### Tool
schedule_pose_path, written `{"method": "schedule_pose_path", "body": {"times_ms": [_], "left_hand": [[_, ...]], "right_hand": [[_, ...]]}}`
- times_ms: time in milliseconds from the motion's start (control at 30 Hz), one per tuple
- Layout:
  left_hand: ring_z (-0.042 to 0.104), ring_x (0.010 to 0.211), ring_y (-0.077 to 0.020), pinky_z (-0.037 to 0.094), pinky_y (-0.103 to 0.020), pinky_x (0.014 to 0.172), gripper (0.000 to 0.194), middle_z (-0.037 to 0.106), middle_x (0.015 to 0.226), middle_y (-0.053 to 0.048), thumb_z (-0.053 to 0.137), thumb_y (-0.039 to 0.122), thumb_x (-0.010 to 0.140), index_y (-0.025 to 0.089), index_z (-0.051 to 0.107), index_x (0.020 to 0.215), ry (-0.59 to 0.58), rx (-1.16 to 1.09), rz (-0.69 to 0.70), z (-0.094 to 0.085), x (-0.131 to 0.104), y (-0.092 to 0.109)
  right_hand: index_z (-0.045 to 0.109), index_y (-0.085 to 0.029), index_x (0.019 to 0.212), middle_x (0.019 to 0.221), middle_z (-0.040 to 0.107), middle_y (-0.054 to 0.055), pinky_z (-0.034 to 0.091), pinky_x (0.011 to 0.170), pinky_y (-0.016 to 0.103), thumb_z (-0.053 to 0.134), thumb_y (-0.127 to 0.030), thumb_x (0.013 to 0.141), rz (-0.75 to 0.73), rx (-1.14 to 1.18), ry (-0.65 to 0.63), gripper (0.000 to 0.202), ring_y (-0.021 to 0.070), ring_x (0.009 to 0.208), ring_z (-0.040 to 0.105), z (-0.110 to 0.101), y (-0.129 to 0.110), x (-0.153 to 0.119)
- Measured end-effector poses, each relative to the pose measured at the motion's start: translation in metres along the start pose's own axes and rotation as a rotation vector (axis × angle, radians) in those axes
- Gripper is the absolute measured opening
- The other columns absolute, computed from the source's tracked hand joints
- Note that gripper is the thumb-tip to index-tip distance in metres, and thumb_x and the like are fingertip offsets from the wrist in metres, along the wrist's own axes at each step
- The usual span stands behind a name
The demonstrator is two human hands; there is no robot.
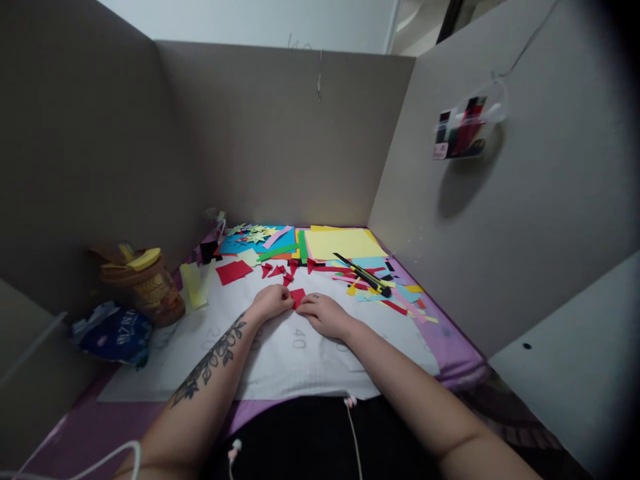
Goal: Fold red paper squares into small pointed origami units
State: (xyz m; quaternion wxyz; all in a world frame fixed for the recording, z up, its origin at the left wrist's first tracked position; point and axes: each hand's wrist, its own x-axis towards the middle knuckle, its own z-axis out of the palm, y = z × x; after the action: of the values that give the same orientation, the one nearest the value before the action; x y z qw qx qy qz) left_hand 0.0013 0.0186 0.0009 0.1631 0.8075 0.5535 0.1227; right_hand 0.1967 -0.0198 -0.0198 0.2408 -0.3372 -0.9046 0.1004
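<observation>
A small square of red paper [298, 297] lies on the white sheet in front of me, between both hands. My left hand [273, 302] has its fingers closed at the paper's left edge. My right hand [324, 315] pinches near the lower right side of the same piece, fingers bent together. Just beyond the hands sit several small folded red paper pieces [293, 265]. To their left is a stack of red paper squares [233, 272]. A yellow and black utility knife [365, 275] rests on colored strips at the right.
Yellow paper sheets [345, 243] and a blue sheet [230, 247] bearing pale paper stars [257, 233] lie at the back. Loose paper strips [407, 300] spread at right. A brown tub [155, 293] and blue packet [113, 333] stand left. Grey partitions [285, 140] enclose the table; a clear container [463, 130] hangs right.
</observation>
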Motion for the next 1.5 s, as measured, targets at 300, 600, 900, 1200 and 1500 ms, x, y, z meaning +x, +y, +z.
{"method": "schedule_pose_path", "body": {"times_ms": [300,600,900,1200,1500], "left_hand": [[0.055,0.070,-0.0154,0.039,-0.024,0.061,0.013,0.062,0.077,0.000,0.059,0.026,0.070,0.018,0.057,0.080,0.071,-0.198,0.117,0.004,0.003,-0.020],[0.055,0.068,-0.0150,0.038,-0.024,0.059,0.011,0.062,0.075,0.001,0.056,0.022,0.069,0.018,0.057,0.079,0.077,-0.231,0.139,0.005,0.001,-0.023],[0.054,0.070,-0.0159,0.040,-0.024,0.062,0.013,0.062,0.075,-0.001,0.051,0.018,0.068,0.018,0.059,0.078,0.062,-0.260,0.137,0.005,0.001,-0.022],[0.055,0.072,-0.0157,0.040,-0.024,0.065,0.012,0.063,0.077,-0.001,0.048,0.018,0.071,0.019,0.058,0.078,0.079,-0.231,0.184,0.006,-0.001,-0.023],[0.057,0.076,-0.0172,0.042,-0.025,0.068,0.013,0.065,0.080,-0.001,0.049,0.019,0.071,0.019,0.059,0.078,0.062,-0.245,0.148,0.000,-0.006,-0.017]], "right_hand": [[0.066,-0.022,0.103,0.103,0.065,0.006,0.042,0.089,0.035,0.051,-0.019,0.087,-0.003,-0.025,-0.016,0.022,0.0193,0.101,0.055,-0.001,-0.004,0.000],[0.056,-0.025,0.122,0.113,0.058,0.007,0.039,0.091,0.038,0.055,-0.023,0.085,0.058,-0.057,-0.048,0.037,0.0219,0.106,0.049,-0.001,-0.007,0.000],[0.060,-0.031,0.119,0.096,0.051,0.008,0.038,0.081,0.039,0.055,-0.039,0.086,0.161,-0.174,-0.098,0.035,0.0231,0.093,0.044,0.006,-0.016,0.014],[0.071,-0.020,0.080,0.090,0.058,0.005,0.042,0.082,0.033,0.056,-0.028,0.086,0.046,-0.014,0.023,0.018,0.0177,0.087,0.050,0.005,-0.004,0.007],[0.071,-0.021,0.069,0.106,0.067,0.005,0.040,0.092,0.045,0.058,-0.021,0.081,0.070,-0.032,0.163,0.018,0.0258,0.111,0.049,-0.003,0.008,0.000]]}}
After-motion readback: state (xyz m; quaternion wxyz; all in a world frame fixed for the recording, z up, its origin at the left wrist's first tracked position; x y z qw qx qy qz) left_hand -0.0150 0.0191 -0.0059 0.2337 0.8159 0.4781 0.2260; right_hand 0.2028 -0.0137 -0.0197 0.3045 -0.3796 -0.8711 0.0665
